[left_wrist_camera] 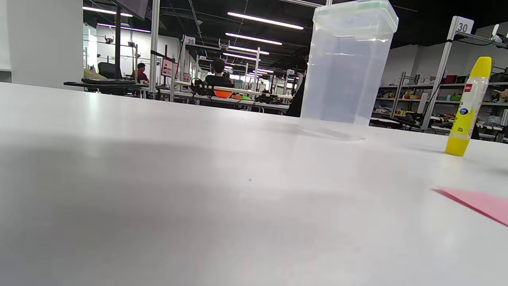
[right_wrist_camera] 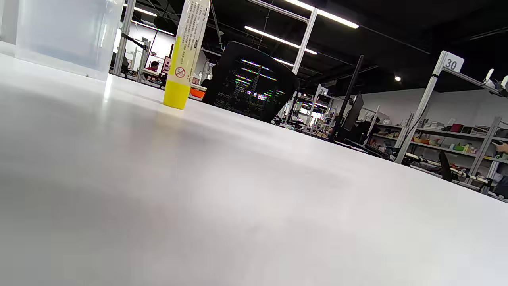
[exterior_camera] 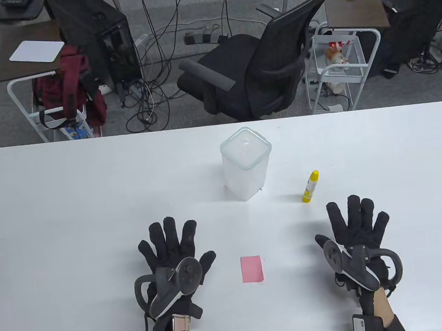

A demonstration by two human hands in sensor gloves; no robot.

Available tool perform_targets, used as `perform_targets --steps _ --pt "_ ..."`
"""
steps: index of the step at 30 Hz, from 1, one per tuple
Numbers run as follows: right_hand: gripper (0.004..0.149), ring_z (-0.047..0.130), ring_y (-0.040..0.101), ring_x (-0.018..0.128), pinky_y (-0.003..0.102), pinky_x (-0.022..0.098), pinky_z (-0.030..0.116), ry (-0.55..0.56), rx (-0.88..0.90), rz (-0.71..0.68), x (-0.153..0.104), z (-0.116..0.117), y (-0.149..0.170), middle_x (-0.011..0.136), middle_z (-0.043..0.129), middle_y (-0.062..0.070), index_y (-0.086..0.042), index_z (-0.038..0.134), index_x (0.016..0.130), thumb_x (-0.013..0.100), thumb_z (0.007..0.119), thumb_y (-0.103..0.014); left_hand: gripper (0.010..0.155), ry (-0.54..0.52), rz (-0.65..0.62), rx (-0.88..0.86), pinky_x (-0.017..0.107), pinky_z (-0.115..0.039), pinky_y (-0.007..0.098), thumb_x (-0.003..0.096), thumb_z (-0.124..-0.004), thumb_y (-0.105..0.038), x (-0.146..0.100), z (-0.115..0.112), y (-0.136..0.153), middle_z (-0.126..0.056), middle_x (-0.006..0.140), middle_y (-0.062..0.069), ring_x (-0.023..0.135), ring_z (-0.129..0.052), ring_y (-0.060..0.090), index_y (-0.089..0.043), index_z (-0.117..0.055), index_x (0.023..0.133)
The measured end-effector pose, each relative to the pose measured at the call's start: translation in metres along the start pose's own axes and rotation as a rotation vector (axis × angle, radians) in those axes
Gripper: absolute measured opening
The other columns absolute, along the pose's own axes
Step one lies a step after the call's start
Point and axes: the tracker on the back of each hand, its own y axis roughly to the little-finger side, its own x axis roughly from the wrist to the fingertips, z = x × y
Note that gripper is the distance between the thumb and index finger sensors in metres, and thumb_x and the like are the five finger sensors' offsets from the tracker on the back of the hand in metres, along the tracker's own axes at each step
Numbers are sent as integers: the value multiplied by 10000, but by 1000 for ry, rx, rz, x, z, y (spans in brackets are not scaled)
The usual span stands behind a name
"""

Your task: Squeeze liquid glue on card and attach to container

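you have one container (exterior_camera: 246, 163), one glue bottle (exterior_camera: 310, 186), one pink card (exterior_camera: 252, 268); your left hand (exterior_camera: 174, 254) and right hand (exterior_camera: 356, 234) lie flat, fingers spread, holding nothing.

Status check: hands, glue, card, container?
Left hand and right hand flat, holding nothing. Glue bottle upright, pink card untouched, lidded container unobstructed.

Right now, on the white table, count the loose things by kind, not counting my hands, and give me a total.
Clear lidded container: 1
Yellow glue bottle: 1
Pink card: 1
Total: 3
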Motion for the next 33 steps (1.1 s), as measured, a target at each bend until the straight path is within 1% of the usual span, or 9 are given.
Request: perform_targets --steps 16,22,26,28,30,31,33 --pt "837 100 520 1167 740 784 129 -30 -20 3 -1 -1 1 1224 -32 241 -272 -39 1149 530 305 -719 884 46 10 -26 705 -66 695 532 -450 -745 0 -2 0 83 1204 139 1069 103 437 -294 -27 1165" --pt "835 138 518 1169 740 786 154 -27 -38 1 -6 -2 1 1232 -1 245 -265 -23 1154 532 305 -716 889 62 -8 -63 712 -70 696 533 -451 -746 2 2 -6 71 1214 144 1079 94 441 -291 -35 1174" --pt "833 171 524 1164 740 784 184 -27 -16 3 -8 -2 2 1233 30 254 -255 -3 1159 534 303 -715 908 97 -17 -71 734 -77 693 532 -440 -760 9 9 -14 82 1226 149 1095 97 442 -290 -5 1177" --pt "834 172 523 1165 741 784 185 -27 5 8 -8 -3 3 1235 32 252 -256 1 1159 534 311 -713 918 110 -10 -79 754 -82 685 530 -431 -770 17 16 -18 100 1231 138 1106 104 435 -298 19 1176" --pt "835 172 520 1166 740 786 182 -35 24 6 -7 -2 4 1236 36 250 -256 3 1160 535 316 -712 916 97 -13 -106 784 -116 671 527 -435 -772 25 24 -24 102 1234 133 1121 75 447 -309 11 1180" --pt "839 170 520 1166 740 786 181 -41 27 4 -6 -2 5 1237 37 251 -251 2 1161 536 320 -712 915 104 5 -115 811 -147 658 522 -440 -778 31 29 -28 103 1241 114 1142 43 450 -327 6 1182" --pt "841 169 520 1166 740 786 179 -50 35 -1 -5 -1 6 1239 41 248 -247 7 1162 537 327 -709 924 136 16 -110 833 -161 638 517 -439 -784 43 37 -35 116 1241 115 1149 32 456 -332 25 1177"
